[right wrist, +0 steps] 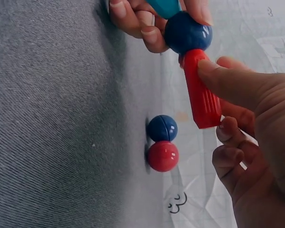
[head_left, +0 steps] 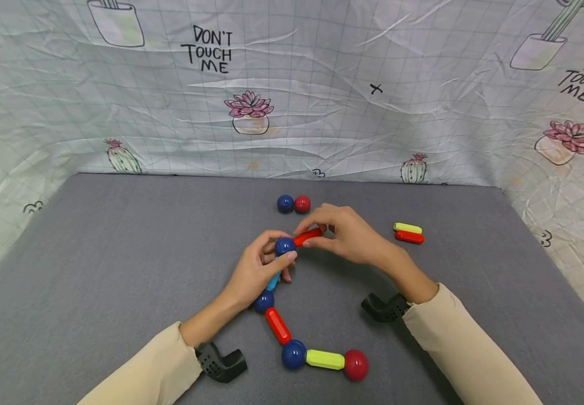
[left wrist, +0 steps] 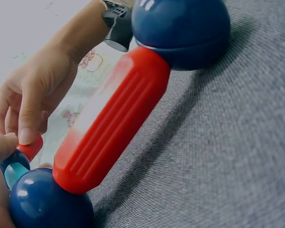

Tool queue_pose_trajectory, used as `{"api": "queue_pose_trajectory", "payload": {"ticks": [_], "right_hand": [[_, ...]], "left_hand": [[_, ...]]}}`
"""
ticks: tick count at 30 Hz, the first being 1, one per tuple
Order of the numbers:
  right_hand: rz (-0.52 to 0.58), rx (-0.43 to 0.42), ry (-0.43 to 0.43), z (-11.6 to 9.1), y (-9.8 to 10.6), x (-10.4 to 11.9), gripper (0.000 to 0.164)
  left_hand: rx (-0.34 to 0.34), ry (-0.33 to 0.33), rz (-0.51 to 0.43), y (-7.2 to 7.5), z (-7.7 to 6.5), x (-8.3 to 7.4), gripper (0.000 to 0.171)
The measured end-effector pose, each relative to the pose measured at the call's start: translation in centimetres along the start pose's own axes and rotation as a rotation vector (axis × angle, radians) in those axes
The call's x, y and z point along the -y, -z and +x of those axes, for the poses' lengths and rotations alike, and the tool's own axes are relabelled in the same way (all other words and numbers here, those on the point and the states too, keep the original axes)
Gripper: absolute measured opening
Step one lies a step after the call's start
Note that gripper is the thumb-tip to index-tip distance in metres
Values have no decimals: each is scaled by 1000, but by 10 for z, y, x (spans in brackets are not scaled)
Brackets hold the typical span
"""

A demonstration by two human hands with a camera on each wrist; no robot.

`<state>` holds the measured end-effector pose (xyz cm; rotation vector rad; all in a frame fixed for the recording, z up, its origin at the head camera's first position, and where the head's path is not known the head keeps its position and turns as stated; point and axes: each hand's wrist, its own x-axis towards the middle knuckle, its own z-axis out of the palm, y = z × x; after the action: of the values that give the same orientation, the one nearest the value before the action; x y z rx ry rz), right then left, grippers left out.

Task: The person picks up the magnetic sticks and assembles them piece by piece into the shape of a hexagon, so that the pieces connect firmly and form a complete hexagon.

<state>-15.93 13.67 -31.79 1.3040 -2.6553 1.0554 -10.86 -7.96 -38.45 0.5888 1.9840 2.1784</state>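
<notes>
My left hand (head_left: 256, 269) pinches a blue ball (head_left: 285, 246) at the upper end of a chain of rods and balls. A light blue rod (head_left: 273, 281), partly behind the fingers, joins it to a second blue ball (head_left: 263, 301). From there a red rod (head_left: 277, 326) leads to a third blue ball (head_left: 294, 354), then a yellow-green rod (head_left: 325, 359) and a red ball (head_left: 356, 365). Between thumb and fingers my right hand (head_left: 344, 233) holds another red rod (right wrist: 202, 95), its end touching the pinched blue ball.
Beyond the hands, a loose blue ball (head_left: 285, 203) and red ball (head_left: 302, 204) sit side by side. To the right lie a yellow-green rod (head_left: 407, 228) and a red rod (head_left: 410, 237). A printed cloth (head_left: 322, 129) hangs behind the grey table (head_left: 120, 242).
</notes>
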Motion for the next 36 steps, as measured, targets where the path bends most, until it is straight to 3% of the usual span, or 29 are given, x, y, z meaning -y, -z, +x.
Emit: {"api": "queue_pose_trajectory", "payload": {"ticks": [4,11,16,24,36], "right_hand": [[-11,-42,-19,4,4,-4,22],[-16,-159,-214,14,12,-17,26],[-20,-96,-272,23,5,-28,34],[-65,48,-221,27,-8,-35,44],[-103,13,-287,14,-13,-37,35]], "left_hand": [[-31,-4,5,-1,0,0,28],[-36,-33,47,1,-1,1,27],[-27,-47,60,2,-2,0,27],[-3,-102,22,2,0,0,30],[0,-130,5,2,1,3,30]]}}
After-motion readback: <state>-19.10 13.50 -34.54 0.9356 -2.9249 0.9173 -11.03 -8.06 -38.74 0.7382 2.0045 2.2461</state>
